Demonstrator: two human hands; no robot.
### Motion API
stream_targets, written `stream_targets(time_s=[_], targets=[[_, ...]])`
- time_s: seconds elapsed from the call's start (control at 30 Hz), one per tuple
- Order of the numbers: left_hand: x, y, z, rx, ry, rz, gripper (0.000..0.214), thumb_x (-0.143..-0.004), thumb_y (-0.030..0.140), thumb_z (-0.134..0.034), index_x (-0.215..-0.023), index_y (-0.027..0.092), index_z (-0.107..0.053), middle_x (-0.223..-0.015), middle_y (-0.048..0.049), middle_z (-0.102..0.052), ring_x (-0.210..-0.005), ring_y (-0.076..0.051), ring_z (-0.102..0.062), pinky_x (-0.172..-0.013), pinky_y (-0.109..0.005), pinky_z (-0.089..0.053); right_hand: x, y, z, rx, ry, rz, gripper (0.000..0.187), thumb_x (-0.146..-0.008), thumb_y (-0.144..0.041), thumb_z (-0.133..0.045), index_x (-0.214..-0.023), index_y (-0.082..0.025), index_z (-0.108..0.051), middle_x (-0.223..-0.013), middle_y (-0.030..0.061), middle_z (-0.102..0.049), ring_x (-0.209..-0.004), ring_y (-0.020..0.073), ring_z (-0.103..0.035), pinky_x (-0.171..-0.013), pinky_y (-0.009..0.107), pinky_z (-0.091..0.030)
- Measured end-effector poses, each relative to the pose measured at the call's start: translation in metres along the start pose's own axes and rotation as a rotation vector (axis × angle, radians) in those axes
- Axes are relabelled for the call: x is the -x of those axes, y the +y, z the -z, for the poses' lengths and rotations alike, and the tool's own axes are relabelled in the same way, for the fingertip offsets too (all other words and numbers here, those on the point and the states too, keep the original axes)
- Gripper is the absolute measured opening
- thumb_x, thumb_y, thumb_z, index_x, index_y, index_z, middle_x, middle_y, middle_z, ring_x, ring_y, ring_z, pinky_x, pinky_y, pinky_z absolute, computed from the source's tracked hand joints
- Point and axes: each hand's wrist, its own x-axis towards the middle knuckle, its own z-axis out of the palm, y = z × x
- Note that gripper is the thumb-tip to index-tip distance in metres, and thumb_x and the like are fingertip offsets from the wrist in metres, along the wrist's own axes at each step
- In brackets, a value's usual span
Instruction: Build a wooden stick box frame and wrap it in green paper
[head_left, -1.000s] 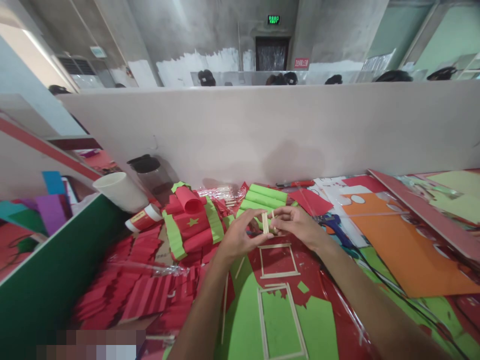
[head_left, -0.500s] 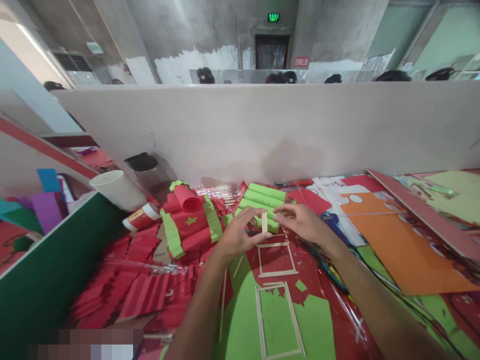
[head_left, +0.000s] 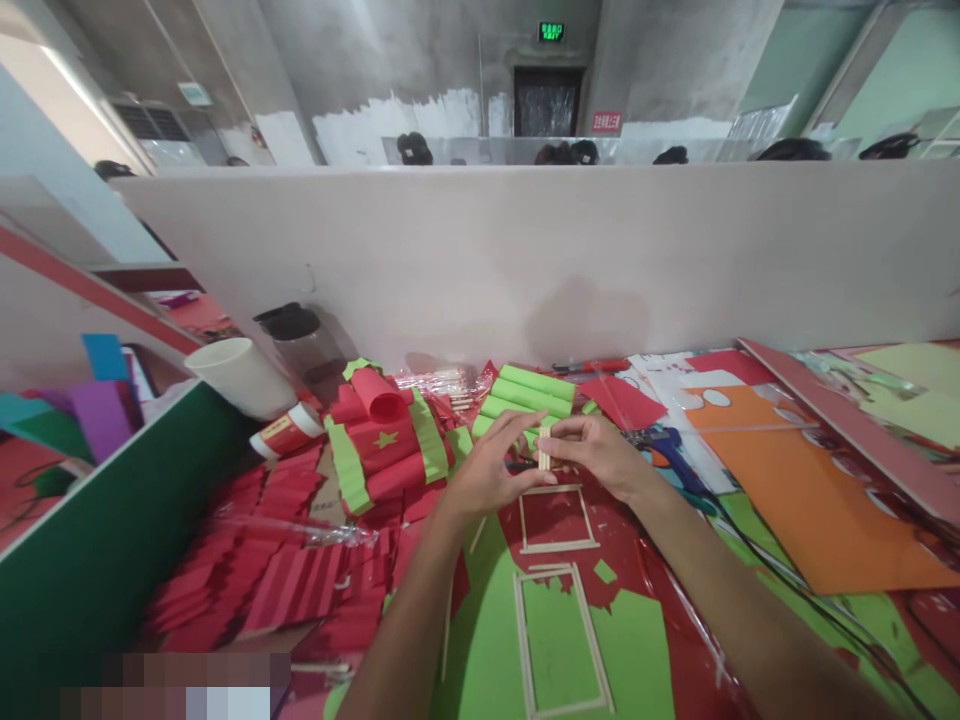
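Note:
Between my two hands a few short wooden sticks (head_left: 545, 449) stand upright, side by side. My left hand (head_left: 495, 465) grips them between thumb and fingers at their ends. From the other side, the fingertips of my right hand (head_left: 596, 455) pinch the same sticks. Just below lies a small stick frame (head_left: 559, 547) on the red surface. Nearer to me, a larger stick frame (head_left: 519, 640) rests on a green paper sheet (head_left: 637, 650). Behind my hands are rolled green paper tubes (head_left: 529, 390).
Left of my hands sits a red and green paper model (head_left: 394, 435) with a star. Folded red paper strips (head_left: 292, 590), a white cup (head_left: 238, 375) and a green board (head_left: 127, 560) are farther left. A blue glue gun (head_left: 667, 450) and orange sheet (head_left: 795, 480) lie right.
My right hand has moved in to the left and now pinches the sticks. Both hands and the sticks sit slightly farther right.

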Motion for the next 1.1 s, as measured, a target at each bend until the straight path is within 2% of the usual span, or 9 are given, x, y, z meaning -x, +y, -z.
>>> stream_targets(time_s=[0.17,0.37,0.53,0.73,0.93,1.1], targets=[[-0.0003,-0.0049,-0.0025,0.006,0.001,-0.027,0.059,-0.072,0.041,-0.071,-0.126,0.026,-0.051,-0.115,-0.0076,-0.052,-0.091,-0.018,-0.055,-0.082,-0.033,-0.05,-0.0001,-0.0007,0.0021,0.02,-0.003,0.026,0.021,-0.064,-0.034,-0.077,-0.07,-0.015,-0.07,-0.061,-0.0004,-0.062,-0.053,0.0104,-0.051,-0.052,0.023,-0.038],[-0.0008,-0.0102,-0.0059,0.028,0.023,-0.04,0.061,-0.07,0.039,-0.073,-0.127,0.026,-0.052,-0.113,-0.0077,-0.053,-0.093,-0.018,-0.056,-0.08,-0.033,-0.052,-0.0001,-0.0002,0.0054,0.043,-0.032,0.04,0.022,-0.066,-0.035,-0.075,-0.076,-0.016,-0.071,-0.065,0.0009,-0.064,-0.057,0.0118,-0.053,-0.054,0.024,-0.04],[-0.0019,-0.0097,-0.0065,0.058,0.022,-0.039,0.061,-0.07,0.037,-0.074,-0.125,0.025,-0.053,-0.113,-0.0083,-0.054,-0.091,-0.018,-0.056,-0.081,-0.033,-0.051,-0.0003,0.0012,0.0063,0.022,-0.031,0.01,0.023,-0.065,-0.034,-0.076,-0.079,-0.016,-0.071,-0.064,0.0003,-0.065,-0.054,0.0108,-0.054,-0.051,0.023,-0.04],[-0.0029,-0.0091,-0.0065,0.055,0.007,-0.036,0.059,-0.069,0.038,-0.074,-0.123,0.025,-0.054,-0.114,-0.0087,-0.053,-0.097,-0.021,-0.055,-0.084,-0.035,-0.05,-0.0011,0.0018,0.0062,-0.017,-0.04,-0.025,0.03,-0.061,-0.035,-0.079,-0.082,-0.016,-0.071,-0.075,0.0044,-0.07,-0.062,0.0136,-0.061,-0.056,0.024,-0.046],[-0.0013,-0.007,-0.0071,0.093,0.001,0.005,0.064,-0.07,0.037,-0.074,-0.127,0.025,-0.047,-0.112,-0.0076,-0.053,-0.087,-0.017,-0.056,-0.08,-0.033,-0.05,0.0005,-0.0011,0.0067,0.006,-0.042,0.006,0.03,-0.062,-0.037,-0.078,-0.082,-0.015,-0.072,-0.078,0.0061,-0.071,-0.065,0.0148,-0.062,-0.061,0.026,-0.049],[-0.0001,-0.0031,-0.0034,0.104,-0.028,0.062,0.059,-0.071,0.039,-0.073,-0.122,0.022,-0.048,-0.109,-0.0075,-0.055,-0.09,-0.018,-0.057,-0.082,-0.033,-0.048,0.0011,-0.0032,0.0064,0.01,-0.038,-0.011,0.032,-0.061,-0.037,-0.079,-0.084,-0.015,-0.074,-0.076,0.0051,-0.071,-0.064,0.0141,-0.062,-0.061,0.026,-0.049]])
